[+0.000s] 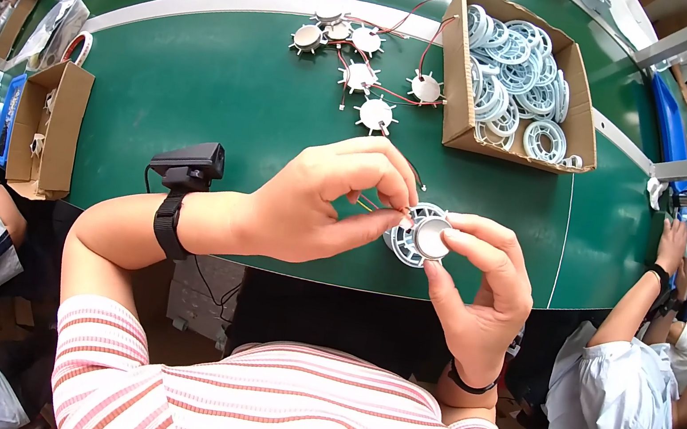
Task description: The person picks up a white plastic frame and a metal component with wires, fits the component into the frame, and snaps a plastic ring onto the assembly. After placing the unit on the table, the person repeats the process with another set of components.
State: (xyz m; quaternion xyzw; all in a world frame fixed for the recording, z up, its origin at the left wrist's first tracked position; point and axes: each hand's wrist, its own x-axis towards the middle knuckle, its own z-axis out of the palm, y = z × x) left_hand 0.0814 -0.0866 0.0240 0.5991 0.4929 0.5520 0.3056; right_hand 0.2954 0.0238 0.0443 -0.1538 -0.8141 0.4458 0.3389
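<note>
My right hand (484,282) grips a small round motor (432,238) with a pale metal cap between thumb and fingertips. Right behind the motor, at its left, is a light-blue spoked plastic ring (398,241); whether the two are joined I cannot tell. My left hand (332,199) is closed in a pinch on thin coloured wires (372,206) beside the motor. Farther back on the green table lie several similar round motors (375,114) with radiating spokes and red wires.
A cardboard box (456,125) full of light-blue rings stands at the back right. Another cardboard box (67,117) is on the left, near a black device (190,159) on my left wrist strap. Co-workers sit on both sides; one's arm (642,289) reaches the table at right.
</note>
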